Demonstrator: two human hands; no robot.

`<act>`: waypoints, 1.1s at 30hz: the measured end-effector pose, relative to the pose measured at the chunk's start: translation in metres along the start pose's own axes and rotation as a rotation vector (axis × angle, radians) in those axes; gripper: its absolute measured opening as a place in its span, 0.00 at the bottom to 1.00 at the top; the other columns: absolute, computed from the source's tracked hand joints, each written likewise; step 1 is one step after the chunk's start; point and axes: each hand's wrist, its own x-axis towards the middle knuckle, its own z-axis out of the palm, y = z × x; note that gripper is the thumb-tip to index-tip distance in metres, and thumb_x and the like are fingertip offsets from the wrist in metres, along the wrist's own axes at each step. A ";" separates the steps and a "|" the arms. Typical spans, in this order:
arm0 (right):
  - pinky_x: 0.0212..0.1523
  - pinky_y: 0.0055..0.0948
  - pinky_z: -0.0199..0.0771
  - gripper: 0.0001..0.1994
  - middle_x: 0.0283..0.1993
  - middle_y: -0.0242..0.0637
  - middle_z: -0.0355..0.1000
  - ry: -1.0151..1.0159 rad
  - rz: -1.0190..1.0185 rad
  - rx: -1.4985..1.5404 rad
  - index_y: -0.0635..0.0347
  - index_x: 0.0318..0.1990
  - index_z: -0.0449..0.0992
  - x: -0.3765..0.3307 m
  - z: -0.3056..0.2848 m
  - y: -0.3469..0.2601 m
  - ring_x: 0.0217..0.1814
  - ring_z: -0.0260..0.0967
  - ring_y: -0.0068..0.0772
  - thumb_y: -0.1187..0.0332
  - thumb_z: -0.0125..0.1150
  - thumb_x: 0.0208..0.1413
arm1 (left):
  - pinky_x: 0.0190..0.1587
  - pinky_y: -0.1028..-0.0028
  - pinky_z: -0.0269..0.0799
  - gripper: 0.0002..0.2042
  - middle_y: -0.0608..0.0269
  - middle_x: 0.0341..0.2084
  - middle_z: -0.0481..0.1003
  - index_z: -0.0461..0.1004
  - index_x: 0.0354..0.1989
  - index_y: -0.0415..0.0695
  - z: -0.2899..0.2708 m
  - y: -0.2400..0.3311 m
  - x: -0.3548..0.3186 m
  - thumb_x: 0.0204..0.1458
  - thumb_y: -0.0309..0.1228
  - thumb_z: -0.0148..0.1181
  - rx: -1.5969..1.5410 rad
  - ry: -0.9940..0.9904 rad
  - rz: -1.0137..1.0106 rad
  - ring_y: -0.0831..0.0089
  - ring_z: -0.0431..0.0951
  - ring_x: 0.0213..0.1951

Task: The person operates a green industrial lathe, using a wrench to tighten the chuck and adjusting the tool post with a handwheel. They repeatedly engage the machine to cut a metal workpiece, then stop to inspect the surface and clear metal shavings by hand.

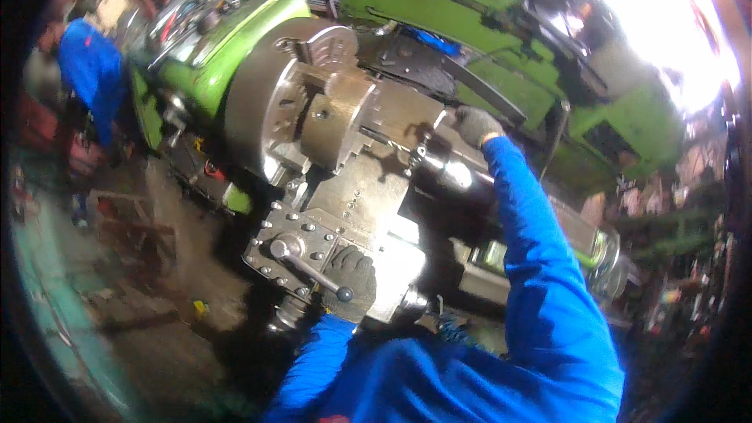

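Note:
My left hand [350, 276], in a dark grey work glove, lies on the metal slide of a lathe, its fingers stretched out away from me. Close beside it is a lever [309, 268] with a black ball knob, rising from a square tool post [270, 251] studded with several bolts. My right hand [476, 127], gloved too, reaches to the far side, by the right end of a machined metal workpiece [345, 113]; its fingers are partly hidden, and their grip is unclear. A large round chuck [254, 102] stands at the workpiece's left. A shiny tailstock [450, 172] sits below my right hand.
The green lathe headstock [211, 59] carries loose tools on top. Another green machine [501, 70] stands behind. At the far left is a person in blue [90, 70]. A metal rod [558, 133] stands upright beyond my right arm. Bright light glares at top right.

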 end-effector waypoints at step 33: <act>0.50 0.50 0.77 0.26 0.48 0.51 0.78 0.117 -0.134 0.335 0.53 0.66 0.70 -0.252 0.041 -0.080 0.52 0.78 0.53 0.70 0.57 0.58 | 0.35 0.64 0.79 0.08 0.53 0.33 0.79 0.72 0.48 0.42 0.076 0.024 0.149 0.67 0.31 0.53 -1.533 -0.007 -0.821 0.63 0.81 0.33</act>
